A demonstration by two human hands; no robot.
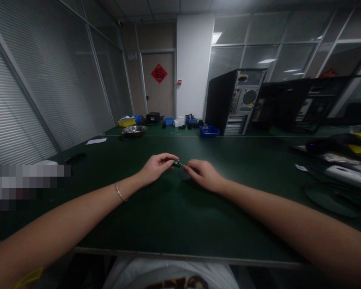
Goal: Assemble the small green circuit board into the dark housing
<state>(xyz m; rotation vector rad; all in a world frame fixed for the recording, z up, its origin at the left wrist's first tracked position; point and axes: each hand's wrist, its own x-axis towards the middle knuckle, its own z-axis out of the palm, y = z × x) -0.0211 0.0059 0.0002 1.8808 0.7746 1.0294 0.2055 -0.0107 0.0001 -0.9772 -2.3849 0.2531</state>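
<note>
A small screwdriver (177, 163) with a green and black handle and a thin metal shaft is held just above the green table (168, 224). My left hand (155, 168), with a bracelet (120, 192) on its wrist, pinches the handle between thumb and fingers. From the other side, my right hand (206, 175) has its thumb and fingers closed at the end of the shaft. The shaft's tip is hidden by these fingers, so whether anything else sits there cannot be made out.
Computer towers (228, 102) stand at the back right, beside a blue bin (209, 131). A round metal dish (134, 130) and a yellow basket (126, 121) sit at the back left. Cables (331, 200) and a white power strip (349, 176) lie at the right.
</note>
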